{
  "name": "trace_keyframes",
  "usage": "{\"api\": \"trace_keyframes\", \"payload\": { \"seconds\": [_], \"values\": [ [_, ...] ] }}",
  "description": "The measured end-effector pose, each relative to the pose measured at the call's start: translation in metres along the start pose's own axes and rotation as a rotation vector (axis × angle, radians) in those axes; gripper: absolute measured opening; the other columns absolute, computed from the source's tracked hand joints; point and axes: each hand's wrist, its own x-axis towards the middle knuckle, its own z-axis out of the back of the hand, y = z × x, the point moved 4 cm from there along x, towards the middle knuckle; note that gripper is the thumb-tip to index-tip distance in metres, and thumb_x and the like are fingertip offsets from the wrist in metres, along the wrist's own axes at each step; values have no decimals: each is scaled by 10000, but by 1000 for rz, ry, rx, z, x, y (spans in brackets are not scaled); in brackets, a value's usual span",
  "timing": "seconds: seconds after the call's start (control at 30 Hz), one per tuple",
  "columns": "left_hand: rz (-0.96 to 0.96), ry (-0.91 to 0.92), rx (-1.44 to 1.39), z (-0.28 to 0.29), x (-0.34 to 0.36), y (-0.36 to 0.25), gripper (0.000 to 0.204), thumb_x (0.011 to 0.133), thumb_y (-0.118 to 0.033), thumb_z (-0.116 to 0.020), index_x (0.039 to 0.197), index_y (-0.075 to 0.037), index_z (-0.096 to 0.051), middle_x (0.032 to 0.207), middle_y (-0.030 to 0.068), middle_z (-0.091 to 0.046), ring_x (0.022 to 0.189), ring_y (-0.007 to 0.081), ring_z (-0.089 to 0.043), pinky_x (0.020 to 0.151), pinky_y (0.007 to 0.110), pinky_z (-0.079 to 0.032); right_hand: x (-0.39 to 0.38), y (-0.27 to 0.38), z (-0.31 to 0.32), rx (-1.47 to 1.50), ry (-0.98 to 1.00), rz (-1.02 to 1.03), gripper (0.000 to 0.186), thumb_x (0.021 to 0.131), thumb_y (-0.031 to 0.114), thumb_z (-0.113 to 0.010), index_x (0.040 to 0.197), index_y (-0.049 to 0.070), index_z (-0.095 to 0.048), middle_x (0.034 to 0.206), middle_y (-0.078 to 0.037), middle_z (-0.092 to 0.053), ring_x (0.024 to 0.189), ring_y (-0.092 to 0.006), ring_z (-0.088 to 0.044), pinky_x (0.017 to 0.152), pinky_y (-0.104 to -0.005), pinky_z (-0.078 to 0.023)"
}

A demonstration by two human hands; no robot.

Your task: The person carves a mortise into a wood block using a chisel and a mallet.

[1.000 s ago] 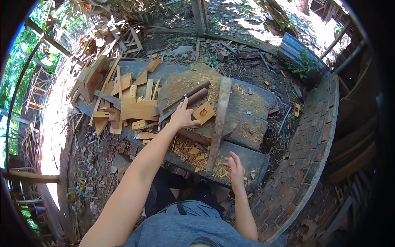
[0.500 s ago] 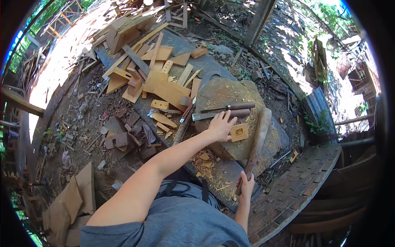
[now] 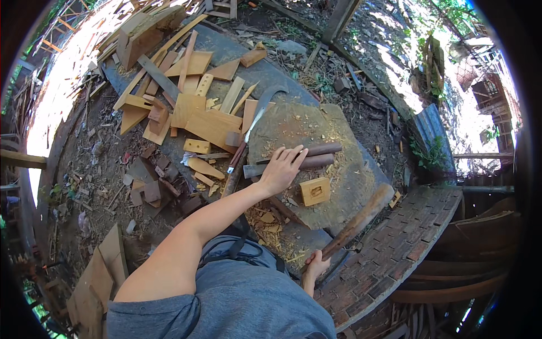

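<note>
still, some risk shows. the left hand (image 3: 280,169) lies with fingers spread on two dark round tools (image 3: 316,156) on the stump (image 3: 350,186), touching them but not closed around them. the right hand (image 3: 316,265) has its fingers clamped on the near end of a club (image 3: 361,217), which slants up to the right across the stump edge. a small block (image 3: 314,191) with a hole sits just right of the left wrist. a long blade (image 3: 257,121) lies just left of the tools. i think the round tools could roll away under a loose hand, and the club could hit the left hand if it swings while the fingers rest there.
</note>
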Motion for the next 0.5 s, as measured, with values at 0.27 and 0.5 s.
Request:
{"api": "trace_keyframes", "payload": {
  "seconds": [0.27,0.5],
  "values": [
    [32,23,-129,13,9,6,791,758,-110,-758,1451,0,-394,1317,167,-494,1171,356,-499,1009,439,-421,29,-84,62,-559,46,-77,206,817,146,-619,952,-3,-569,699,-102,-599,567,-253,-605,563,-381,-509],
    [179,140,-242,19,18,15,797,730,-124,-774,1434,-13,-419,1222,185,-550,1130,371,-563,949,434,-485,14,58,-20,-805,-153,605,637,872,275,-711,1408,34,-465,1296,-214,-491,1213,-394,-465,1030,-480,-362]
  ]
}}
